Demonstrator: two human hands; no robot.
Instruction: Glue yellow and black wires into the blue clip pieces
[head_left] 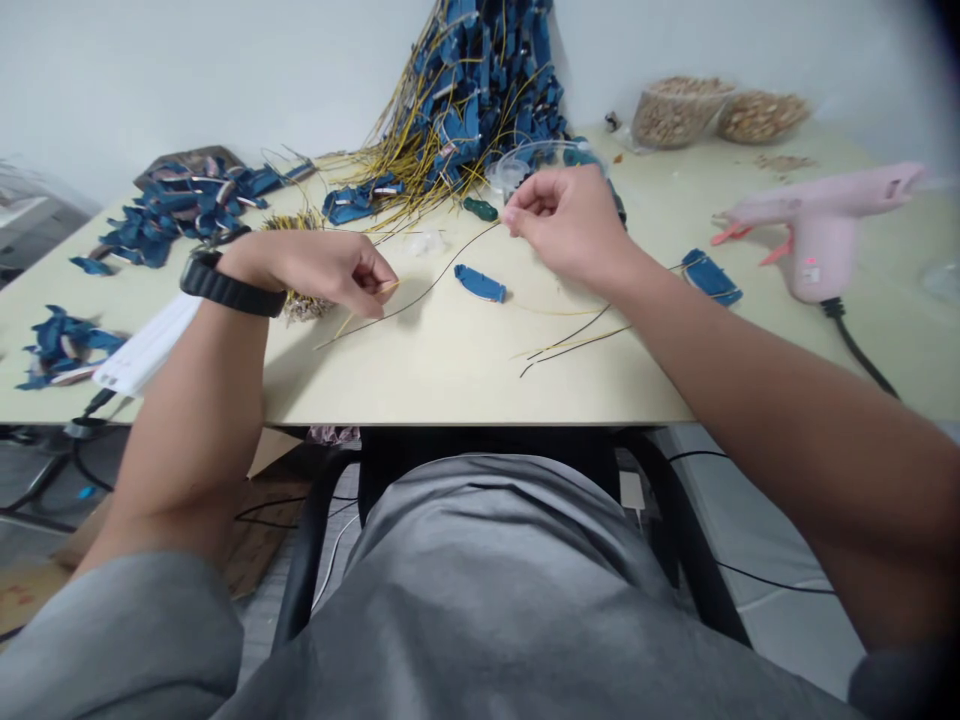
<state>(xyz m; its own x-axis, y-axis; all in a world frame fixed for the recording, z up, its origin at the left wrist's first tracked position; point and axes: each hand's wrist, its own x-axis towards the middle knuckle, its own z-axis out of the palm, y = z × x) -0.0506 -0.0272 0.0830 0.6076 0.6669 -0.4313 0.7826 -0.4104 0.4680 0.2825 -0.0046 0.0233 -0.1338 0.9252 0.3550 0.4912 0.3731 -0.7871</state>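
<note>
Seated worker at a table [465, 385]. Right hand [570, 225]: thumb and forefinger pinched narrow on the upper end of a dark wire [442, 270]. The wire lies slack on the tabletop, its long axis diagonal, running from the far right end at the fingers down to the near left, where it passes just beside the left hand [322, 268]. Left hand: fingertips closed on a short yellow strand [390, 286]. A blue clip [481, 284] lies between the hands; a glue gun [817, 230] lies well apart, right.
</note>
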